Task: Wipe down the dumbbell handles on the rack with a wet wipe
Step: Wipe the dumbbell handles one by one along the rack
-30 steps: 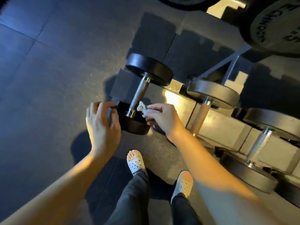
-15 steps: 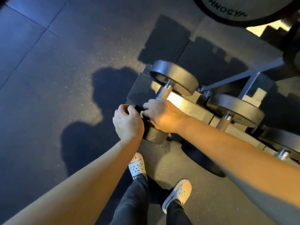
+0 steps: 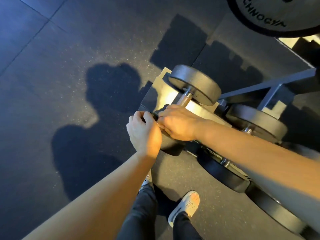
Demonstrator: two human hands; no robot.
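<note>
Single head-worn view — steeply downward, close over the rack (image 3: 270, 87) end.

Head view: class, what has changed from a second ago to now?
The right hand, which pinched the wet wipe beside the handle, has closed round it, covering the wipe. The left hand stayed on the near weight head; the dumbbell stayed racked.

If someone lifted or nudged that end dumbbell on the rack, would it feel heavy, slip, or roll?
Likely heavy for its size: the dumbbell has thick, solid-looking heads. The handle looks knurled, so probably not slippery. Round heads might roll on the flat floor, though the rack cradles it here.
</note>
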